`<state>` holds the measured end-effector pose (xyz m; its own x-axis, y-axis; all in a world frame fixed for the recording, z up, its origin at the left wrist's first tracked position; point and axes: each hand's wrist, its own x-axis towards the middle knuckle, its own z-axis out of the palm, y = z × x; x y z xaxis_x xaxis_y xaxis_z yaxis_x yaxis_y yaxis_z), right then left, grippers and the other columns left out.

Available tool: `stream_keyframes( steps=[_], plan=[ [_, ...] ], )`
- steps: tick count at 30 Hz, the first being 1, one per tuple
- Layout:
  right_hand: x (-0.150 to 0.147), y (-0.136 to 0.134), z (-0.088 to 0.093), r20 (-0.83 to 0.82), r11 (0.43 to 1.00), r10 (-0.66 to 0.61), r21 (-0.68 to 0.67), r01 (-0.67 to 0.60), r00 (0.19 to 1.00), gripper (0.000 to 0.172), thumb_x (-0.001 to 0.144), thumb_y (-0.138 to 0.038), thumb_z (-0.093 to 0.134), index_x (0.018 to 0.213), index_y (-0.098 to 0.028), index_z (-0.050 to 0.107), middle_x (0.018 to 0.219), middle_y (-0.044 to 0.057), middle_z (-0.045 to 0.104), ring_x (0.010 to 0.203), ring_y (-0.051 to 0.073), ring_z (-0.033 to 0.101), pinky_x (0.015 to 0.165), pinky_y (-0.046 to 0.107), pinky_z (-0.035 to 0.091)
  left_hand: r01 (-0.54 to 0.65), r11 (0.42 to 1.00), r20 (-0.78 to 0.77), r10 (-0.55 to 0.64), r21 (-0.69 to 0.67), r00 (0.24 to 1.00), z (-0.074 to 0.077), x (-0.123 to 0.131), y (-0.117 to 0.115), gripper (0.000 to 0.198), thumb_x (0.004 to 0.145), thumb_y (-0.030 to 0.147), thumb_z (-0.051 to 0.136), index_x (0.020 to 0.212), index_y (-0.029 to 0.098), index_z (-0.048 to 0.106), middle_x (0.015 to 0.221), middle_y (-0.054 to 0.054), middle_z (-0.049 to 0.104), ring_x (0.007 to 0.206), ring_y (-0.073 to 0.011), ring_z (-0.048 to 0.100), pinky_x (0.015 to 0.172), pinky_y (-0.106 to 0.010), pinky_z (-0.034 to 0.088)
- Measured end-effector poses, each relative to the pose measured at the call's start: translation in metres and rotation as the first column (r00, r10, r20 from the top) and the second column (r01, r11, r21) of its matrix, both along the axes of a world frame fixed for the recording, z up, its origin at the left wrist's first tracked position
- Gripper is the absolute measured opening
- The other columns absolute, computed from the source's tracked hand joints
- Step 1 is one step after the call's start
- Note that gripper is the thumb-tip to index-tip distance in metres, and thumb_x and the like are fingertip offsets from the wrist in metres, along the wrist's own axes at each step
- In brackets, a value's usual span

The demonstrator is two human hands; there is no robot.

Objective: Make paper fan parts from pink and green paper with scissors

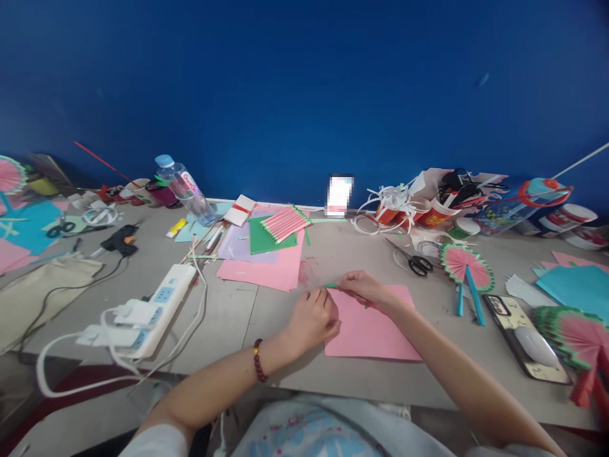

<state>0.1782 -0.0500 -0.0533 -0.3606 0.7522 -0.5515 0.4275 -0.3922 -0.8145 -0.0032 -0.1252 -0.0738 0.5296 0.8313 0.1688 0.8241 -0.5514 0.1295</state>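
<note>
A pink paper sheet [373, 339] lies flat on the grey table in front of me. Over its far left corner a narrow green paper strip [332, 285] spans the short gap between my hands. My left hand [311, 322], with a dark red bead bracelet at the wrist, has curled fingers closed at the strip's left end. From the other side, my right hand [362, 289] pinches the strip, its forearm crossing the pink sheet. A bit of green also shows beneath the right hand. Most of the strip is hidden by my fingers.
Left of my hands lie stacked coloured sheets [259, 273] with a pleated pink paper [287, 225] on top. A power strip [166, 298], glue gun [118, 240] and bottle [186, 189] stand further left. Scissors [419, 264], paper fans [466, 263] and a phone [509, 330] are on the right.
</note>
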Motion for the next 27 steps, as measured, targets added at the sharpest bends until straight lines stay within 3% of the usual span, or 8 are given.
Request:
stream_keyframes(
  steps=[7,13,22,27],
  plan=[
    [0.007,-0.002,-0.009,0.137,0.998,-0.028,0.063,0.020,0.990,0.031,0.071,-0.047,0.062,0.063,-0.019,0.050,0.049,-0.008,0.037,0.041,0.005,0.027,0.038,0.021,0.019,-0.005,1.000,0.023,0.004,0.023,1.000,-0.002,0.000,-0.001,0.037,0.082,0.038,0.059,0.107,0.011,0.061,0.113,-0.017,0.061,0.101,-0.0291,0.054,0.076,-0.040,0.045],
    [0.009,0.001,-0.010,0.286,0.963,-0.067,0.270,-0.013,0.956,0.025,0.071,-0.040,0.060,0.063,-0.016,0.059,0.054,-0.004,0.046,0.050,0.008,0.037,0.044,0.020,0.027,-0.003,0.999,-0.003,0.003,0.041,1.000,-0.004,0.000,-0.001,0.042,0.082,0.040,0.058,0.109,0.008,0.060,0.114,-0.018,0.061,0.100,-0.0294,0.054,0.075,-0.040,0.045],
    [0.015,0.001,-0.007,0.387,0.943,-0.056,0.323,-0.078,0.920,0.023,0.074,-0.036,0.056,0.063,-0.017,0.060,0.055,-0.002,0.049,0.052,0.010,0.042,0.045,0.021,0.029,-0.007,1.000,-0.012,0.008,0.027,1.000,0.000,0.000,0.000,0.039,0.082,0.040,0.059,0.106,0.010,0.061,0.112,-0.017,0.062,0.100,-0.0289,0.055,0.075,-0.039,0.045],
    [0.014,0.001,-0.008,0.414,0.962,-0.050,0.265,-0.067,0.909,0.022,0.075,-0.037,0.056,0.068,-0.017,0.062,0.051,-0.003,0.050,0.042,0.009,0.042,0.040,0.021,0.030,-0.003,1.000,-0.009,0.003,0.031,1.000,-0.001,0.000,0.000,0.046,0.083,0.046,0.059,0.108,0.008,0.059,0.113,-0.017,0.062,0.101,-0.0294,0.054,0.076,-0.040,0.045]
  ],
)
